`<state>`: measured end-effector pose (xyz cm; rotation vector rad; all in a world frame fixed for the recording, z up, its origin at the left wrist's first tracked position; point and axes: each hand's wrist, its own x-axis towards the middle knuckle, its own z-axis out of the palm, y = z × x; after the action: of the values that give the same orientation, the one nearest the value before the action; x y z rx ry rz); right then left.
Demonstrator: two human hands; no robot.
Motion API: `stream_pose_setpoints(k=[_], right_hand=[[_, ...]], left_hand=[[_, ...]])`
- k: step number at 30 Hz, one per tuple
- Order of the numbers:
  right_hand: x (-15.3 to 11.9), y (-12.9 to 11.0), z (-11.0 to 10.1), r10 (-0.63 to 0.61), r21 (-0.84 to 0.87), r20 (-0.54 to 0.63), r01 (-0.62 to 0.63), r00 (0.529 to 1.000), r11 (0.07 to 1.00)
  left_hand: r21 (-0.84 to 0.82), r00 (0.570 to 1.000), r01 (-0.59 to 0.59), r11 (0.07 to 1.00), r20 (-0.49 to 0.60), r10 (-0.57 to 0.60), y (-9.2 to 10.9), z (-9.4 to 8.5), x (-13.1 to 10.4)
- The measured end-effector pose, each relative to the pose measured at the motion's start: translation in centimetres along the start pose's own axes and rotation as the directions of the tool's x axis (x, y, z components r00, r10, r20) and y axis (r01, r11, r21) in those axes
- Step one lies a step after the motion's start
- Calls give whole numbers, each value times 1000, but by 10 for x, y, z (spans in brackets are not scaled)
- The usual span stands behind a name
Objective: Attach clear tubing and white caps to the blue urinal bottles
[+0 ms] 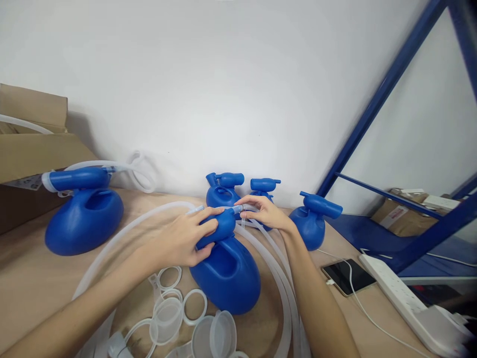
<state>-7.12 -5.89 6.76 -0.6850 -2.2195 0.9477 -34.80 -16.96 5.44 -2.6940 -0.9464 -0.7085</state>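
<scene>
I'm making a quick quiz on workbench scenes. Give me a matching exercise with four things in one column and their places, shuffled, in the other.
1. Left hand
2. Right hand
3. Phone
4. Rings

A. Among clear lids
B. At the tube end on the spout
C. Beside the power strip
D. Gripping the top of the nearest bottle

Pairs: 1-D, 2-B, 3-C, 4-A
</scene>
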Motion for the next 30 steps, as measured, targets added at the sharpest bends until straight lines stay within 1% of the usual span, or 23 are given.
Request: stream_pose_setpoints(k=[2, 5, 11, 15, 21, 26, 30], right_hand=[[0, 1, 1, -6, 10, -2, 6, 1000, 1000], [-2, 1, 1, -21, 27, 41, 20, 999, 999], [-1, -2, 4, -50, -11, 94, 51, 994, 999], [1, -6, 7, -64, -42, 105, 69, 992, 997], [1, -4, 9, -18, 17, 57, 17, 998, 1000], [3, 6, 13, -40, 13, -55, 41, 998, 999], [4, 8, 16, -34, 19, -75, 36, 997, 999]], left_hand=[[-7, 1000, -9, 1000, -7, 9, 0, 0, 0], [-17, 1000, -14, 1000, -12, 14, 0, 0, 0], [-17, 999, -25, 1000, -25, 24, -1, 0, 1], [-11, 999, -24, 1000, -24, 23, -1, 2, 1], [-39, 1000, 5, 999, -23, -6, -3, 3, 1], [-25, 1000, 26, 999, -4, -26, -3, 3, 1], [-16, 999, 46, 999, 23, -45, -3, 3, 0]])
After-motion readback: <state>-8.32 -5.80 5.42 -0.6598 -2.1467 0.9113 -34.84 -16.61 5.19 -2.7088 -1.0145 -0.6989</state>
